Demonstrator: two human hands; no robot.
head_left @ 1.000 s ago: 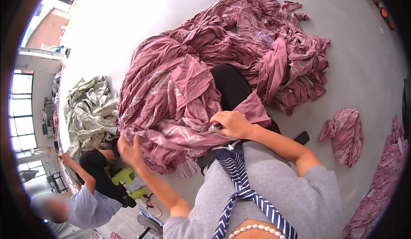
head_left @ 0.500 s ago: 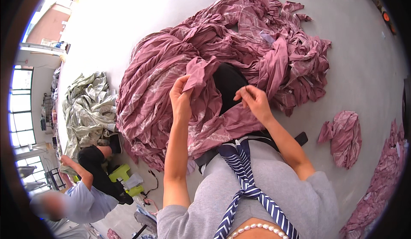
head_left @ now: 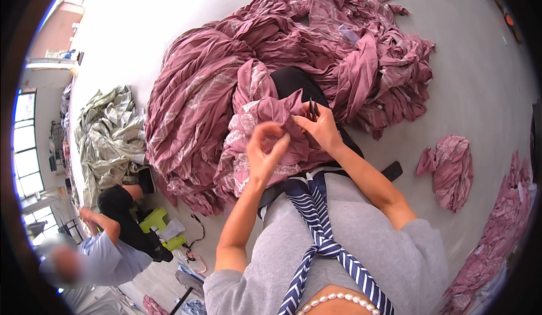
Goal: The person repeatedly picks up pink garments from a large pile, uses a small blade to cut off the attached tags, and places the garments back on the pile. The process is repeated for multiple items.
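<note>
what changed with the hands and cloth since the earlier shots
The bare left hand, which held up a corner of the wrinkled, patterned pink cloth, has moved right and toward the body; blur hides whether it still grips. The bare right hand has come left to the cloth, with a black two-pointed tool now showing in it. The small pink cloth bundle and crumpled pale green fabric pile stayed put.

Left hand and right hand: two | pink cloth heap beneath: one | pink bundle rightward: one | pale-green heap leftward: one
</note>
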